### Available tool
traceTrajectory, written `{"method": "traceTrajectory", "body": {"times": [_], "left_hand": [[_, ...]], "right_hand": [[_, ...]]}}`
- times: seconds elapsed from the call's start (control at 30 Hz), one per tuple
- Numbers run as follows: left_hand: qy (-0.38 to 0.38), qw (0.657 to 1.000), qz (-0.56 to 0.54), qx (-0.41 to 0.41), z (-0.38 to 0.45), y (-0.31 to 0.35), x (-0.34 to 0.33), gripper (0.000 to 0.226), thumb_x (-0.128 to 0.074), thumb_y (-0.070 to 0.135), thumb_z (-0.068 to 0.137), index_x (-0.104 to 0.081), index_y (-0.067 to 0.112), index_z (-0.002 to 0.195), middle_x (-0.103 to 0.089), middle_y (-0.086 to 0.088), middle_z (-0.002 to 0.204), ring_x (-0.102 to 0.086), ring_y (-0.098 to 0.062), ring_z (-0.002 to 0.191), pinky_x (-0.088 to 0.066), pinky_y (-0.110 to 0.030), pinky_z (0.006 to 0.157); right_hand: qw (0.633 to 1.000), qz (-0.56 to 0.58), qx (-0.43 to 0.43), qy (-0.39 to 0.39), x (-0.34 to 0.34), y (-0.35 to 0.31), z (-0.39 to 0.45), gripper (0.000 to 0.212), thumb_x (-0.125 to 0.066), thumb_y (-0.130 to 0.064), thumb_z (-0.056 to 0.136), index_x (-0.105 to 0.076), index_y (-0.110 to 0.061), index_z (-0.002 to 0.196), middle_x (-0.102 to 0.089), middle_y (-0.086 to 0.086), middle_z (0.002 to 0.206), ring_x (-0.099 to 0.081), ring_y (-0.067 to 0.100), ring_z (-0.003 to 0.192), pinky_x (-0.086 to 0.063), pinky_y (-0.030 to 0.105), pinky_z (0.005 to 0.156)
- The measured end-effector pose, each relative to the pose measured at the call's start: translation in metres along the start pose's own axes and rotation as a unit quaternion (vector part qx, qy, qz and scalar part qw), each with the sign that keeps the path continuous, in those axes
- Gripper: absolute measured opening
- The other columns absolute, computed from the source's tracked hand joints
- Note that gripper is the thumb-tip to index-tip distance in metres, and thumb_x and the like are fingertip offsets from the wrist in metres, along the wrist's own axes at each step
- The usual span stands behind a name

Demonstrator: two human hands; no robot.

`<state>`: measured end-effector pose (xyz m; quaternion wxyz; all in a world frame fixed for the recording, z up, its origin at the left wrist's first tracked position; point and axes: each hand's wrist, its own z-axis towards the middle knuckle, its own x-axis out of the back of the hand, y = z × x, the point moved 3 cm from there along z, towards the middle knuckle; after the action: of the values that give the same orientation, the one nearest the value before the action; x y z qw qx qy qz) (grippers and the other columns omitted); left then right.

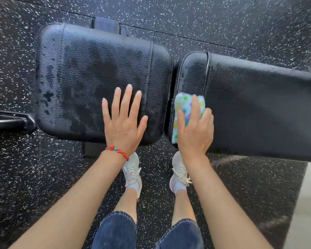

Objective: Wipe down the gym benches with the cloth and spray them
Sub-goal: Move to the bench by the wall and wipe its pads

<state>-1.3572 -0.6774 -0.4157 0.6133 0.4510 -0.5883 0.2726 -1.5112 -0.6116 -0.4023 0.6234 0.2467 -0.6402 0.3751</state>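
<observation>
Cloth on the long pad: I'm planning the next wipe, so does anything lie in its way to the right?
Nothing visible does. The right hand presses the cloth on the long pad's left end; the surface to the right looks bare.

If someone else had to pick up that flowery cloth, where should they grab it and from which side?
Probably the cloth at its far end, coming from above the long pad: that bunched end pokes out past the right hand, whose fingers cover the rest.
</observation>
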Motion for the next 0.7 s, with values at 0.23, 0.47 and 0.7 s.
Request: {"method": "traceTrajectory", "body": {"times": [0.23, 0.47, 0.7], "left_hand": [[0.016, 0.999, -0.039, 0.027, 0.003, -0.025, 0.019, 0.054, -0.041, 0.032, 0.091, -0.039, 0.01, 0.139, -0.034, -0.014, 0.148, -0.028, -0.036, 0.137, -0.016, -0.059, 0.109], [0.014, 0.999, 0.012, 0.042, 0.002, -0.077, 0.013, 0.055, -0.041, 0.033, 0.092, -0.033, 0.013, 0.143, -0.03, -0.013, 0.15, -0.025, -0.035, 0.138, -0.014, -0.059, 0.11], [0.016, 0.999, 0.013, 0.04, 0.004, -0.078, 0.015, 0.055, -0.041, 0.034, 0.091, -0.034, 0.015, 0.142, -0.033, -0.01, 0.15, -0.028, -0.033, 0.137, -0.016, -0.057, 0.11]], "right_hand": [[0.987, 0.143, -0.018, -0.065, 0.004, -0.048, -0.026, 0.049, -0.046, -0.04, 0.089, -0.056, -0.007, 0.125, -0.053, 0.016, 0.081, -0.054, 0.032, 0.069, -0.047, 0.036, 0.057], [0.995, 0.094, -0.033, -0.009, -0.025, -0.092, 0.058, 0.048, -0.049, -0.04, 0.09, -0.055, -0.008, 0.126, -0.056, 0.023, 0.093, -0.054, 0.038, 0.081, -0.046, 0.044, 0.064], [0.996, 0.081, 0.031, -0.022, -0.016, -0.088, 0.025, 0.047, -0.05, -0.035, 0.09, -0.057, -0.004, 0.123, -0.056, 0.023, 0.086, -0.056, 0.037, 0.071, -0.051, 0.041, 0.057]]}}
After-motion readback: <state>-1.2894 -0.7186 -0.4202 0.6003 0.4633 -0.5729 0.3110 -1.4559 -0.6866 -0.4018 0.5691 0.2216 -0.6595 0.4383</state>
